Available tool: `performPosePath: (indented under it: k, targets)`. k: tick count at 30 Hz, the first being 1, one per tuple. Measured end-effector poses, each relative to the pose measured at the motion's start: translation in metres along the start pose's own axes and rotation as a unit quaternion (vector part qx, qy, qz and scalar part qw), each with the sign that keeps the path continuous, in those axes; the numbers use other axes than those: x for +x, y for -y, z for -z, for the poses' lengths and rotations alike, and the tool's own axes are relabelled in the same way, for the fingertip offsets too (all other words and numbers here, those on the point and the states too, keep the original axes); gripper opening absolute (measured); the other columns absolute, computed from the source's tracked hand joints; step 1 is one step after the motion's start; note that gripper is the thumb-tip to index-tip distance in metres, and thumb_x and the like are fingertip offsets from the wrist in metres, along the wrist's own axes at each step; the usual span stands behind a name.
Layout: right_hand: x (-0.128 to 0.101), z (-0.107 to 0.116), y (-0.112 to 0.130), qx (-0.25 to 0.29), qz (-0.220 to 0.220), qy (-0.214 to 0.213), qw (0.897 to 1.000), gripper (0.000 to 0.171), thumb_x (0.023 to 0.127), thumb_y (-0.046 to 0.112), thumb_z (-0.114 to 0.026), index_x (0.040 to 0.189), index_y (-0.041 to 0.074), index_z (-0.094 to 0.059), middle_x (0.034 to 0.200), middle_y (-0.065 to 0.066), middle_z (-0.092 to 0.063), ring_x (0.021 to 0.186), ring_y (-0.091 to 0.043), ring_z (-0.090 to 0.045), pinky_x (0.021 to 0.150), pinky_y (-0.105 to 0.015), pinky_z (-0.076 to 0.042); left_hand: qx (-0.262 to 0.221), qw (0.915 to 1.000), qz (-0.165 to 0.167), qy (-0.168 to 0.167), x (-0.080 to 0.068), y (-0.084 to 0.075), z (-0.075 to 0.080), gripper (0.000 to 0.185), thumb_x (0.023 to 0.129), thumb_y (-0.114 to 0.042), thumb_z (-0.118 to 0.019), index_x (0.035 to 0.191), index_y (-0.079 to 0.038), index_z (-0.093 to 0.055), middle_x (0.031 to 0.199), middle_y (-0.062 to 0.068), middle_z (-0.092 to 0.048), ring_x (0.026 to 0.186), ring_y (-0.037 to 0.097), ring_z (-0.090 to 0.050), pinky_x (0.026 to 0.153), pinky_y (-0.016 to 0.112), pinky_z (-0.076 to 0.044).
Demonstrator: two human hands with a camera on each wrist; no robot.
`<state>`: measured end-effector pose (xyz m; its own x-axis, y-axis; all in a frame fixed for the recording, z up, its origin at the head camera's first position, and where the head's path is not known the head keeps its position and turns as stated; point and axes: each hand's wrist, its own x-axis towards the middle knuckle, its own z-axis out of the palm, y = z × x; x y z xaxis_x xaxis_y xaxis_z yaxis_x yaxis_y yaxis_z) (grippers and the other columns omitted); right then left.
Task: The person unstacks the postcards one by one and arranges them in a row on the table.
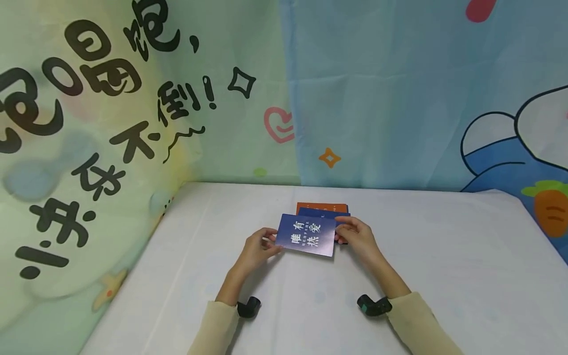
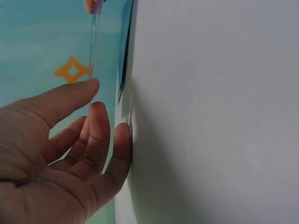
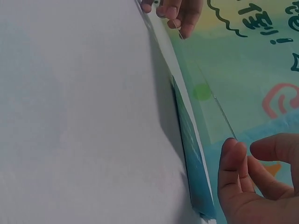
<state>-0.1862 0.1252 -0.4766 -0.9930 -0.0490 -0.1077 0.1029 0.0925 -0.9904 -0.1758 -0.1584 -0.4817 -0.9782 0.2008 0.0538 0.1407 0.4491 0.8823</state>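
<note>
Seemingly, the step is steadying the front card (image 1: 306, 235): left hand (image 1: 261, 245) and right hand (image 1: 360, 240) pinch opposite sides. Moving it calls for even pressure.

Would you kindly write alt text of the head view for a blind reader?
A person's left hand and right hand hold a blue-purple card with white Chinese characters above a white-covered table. Beyond it, a blue card overlaps an orange card before a printed backdrop.

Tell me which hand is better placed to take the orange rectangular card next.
Probably the right hand: it lies closer to the orange rectangular card, while the left hand sits farther off. Both hold the purple-blue printed card.
</note>
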Motion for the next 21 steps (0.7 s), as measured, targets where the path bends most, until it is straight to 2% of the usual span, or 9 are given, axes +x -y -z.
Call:
performPosePath:
  k: [8, 21]
  targets:
    - [-0.002, -0.015, -0.001, -0.013, 0.009, 0.027, 1.000, 0.036, 0.095, 0.000, -0.054, 0.129, -0.011, -0.051, 0.097, -0.018, -0.065, 0.074, -0.012, -0.062, 0.067, -0.024, -0.053, 0.016, 0.9998, 0.006, -0.005, -0.011, 0.005, 0.014, 0.040, 0.079, 0.001, -0.076, 0.116, 0.007, -0.061, 0.096, 0.013, -0.062, 0.081, 0.019, -0.061, 0.069, 0.024, -0.051]
    - [0.001, -0.040, -0.004, -0.032, 0.008, 0.076, 0.997, 0.036, 0.093, -0.001, -0.053, 0.128, -0.010, -0.053, 0.096, -0.017, -0.067, 0.074, -0.016, -0.067, 0.066, -0.026, -0.054, 0.034, 0.9989, 0.028, -0.018, -0.033, 0.014, 0.040, 0.039, 0.079, 0.002, -0.077, 0.115, 0.004, -0.062, 0.095, 0.011, -0.062, 0.082, 0.021, -0.064, 0.069, 0.025, -0.051]
